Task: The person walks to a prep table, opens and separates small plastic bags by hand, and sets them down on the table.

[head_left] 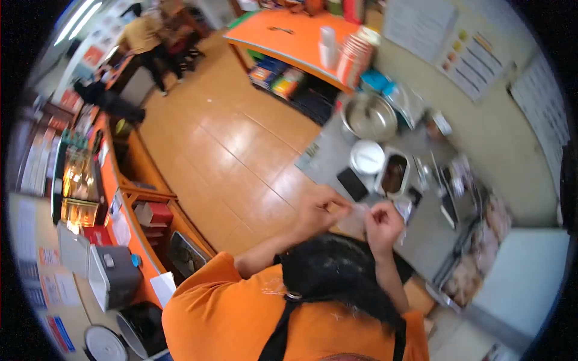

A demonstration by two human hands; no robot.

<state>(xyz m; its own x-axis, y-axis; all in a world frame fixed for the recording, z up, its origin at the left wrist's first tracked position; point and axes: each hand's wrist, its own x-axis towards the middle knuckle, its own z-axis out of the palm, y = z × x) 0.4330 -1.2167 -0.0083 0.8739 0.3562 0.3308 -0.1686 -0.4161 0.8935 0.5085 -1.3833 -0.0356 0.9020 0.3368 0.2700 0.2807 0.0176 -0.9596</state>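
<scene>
Both my hands are raised in front of my black apron (331, 271), near the edge of a steel counter (421, 240). My left hand (322, 210) pinches one side of a thin, see-through plastic piece (355, 219). Its other side is pinched by my right hand (384, 224), with the fingers curled in. The plastic is blurred, so its exact form cannot be told. Just beyond my hands lie a black phone-like slab (352, 184), a round white lid (367, 157) and a white-rimmed tray (394, 174) with something dark brown in it.
A steel bowl (369, 117) stands farther back on the counter. Raw meat pieces fill a tray (475, 259) at the right. Stacked cups (355, 57) stand on an orange table (289, 36). A person in a yellow top (142, 36) is at the far left.
</scene>
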